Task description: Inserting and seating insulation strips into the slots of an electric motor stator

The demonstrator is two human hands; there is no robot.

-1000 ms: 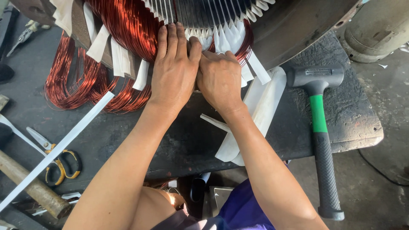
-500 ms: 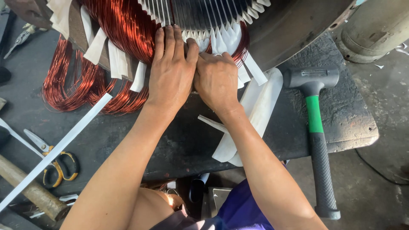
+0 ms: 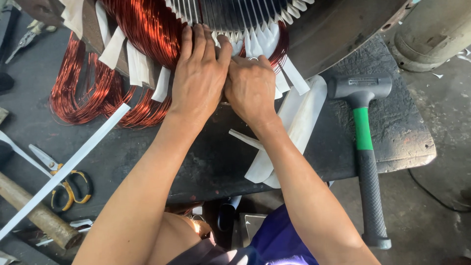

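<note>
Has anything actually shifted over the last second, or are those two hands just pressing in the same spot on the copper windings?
Almost nothing changed. The left hand and right hand stay pressed side by side on the copper windings at the slotted core; nothing was grasped or released. The whole view slid slightly, which looks like head movement. The mallet, scissors and white paper strips lie as before.

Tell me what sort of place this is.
Most likely a motor repair or rewinding workshop. Both hands, left hand and right hand, press copper wire coils into a slotted stator; a mallet and scissors lie on the dark, worn bench.
</note>
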